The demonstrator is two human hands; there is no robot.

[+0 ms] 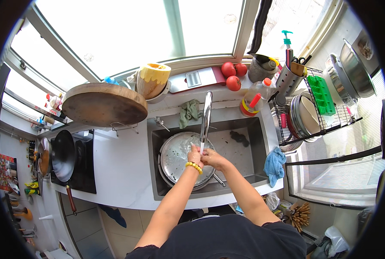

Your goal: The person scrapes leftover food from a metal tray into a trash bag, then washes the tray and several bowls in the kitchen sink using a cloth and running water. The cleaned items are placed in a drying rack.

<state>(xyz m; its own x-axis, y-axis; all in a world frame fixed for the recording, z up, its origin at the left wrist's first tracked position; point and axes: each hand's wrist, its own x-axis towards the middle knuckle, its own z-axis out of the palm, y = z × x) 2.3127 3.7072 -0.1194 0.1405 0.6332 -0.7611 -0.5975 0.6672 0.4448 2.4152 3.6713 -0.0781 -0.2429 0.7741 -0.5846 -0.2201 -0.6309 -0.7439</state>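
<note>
Water runs from the chrome faucet (206,113) onto my two hands, which meet under the spout above the steel sink (260,142). My left hand (195,154), with a yellow bead bracelet at its wrist, touches my right hand (211,158). Whether anything small lies between the fingers cannot be told. Beneath them a round metal lid or pan (176,158), wet and dotted with green bits, rests in the sink's left part, with a metal handle (219,180) at its lower right. A dark wet clump (239,138) lies on the sink floor at the right.
A green rag (190,113) hangs over the sink's back edge and a blue cloth (275,165) over its right front corner. Behind stand a plastic bottle (255,97), tomatoes (233,83) and a grater (195,79). A round wooden board (105,105) stands left, a dish rack (322,129) right.
</note>
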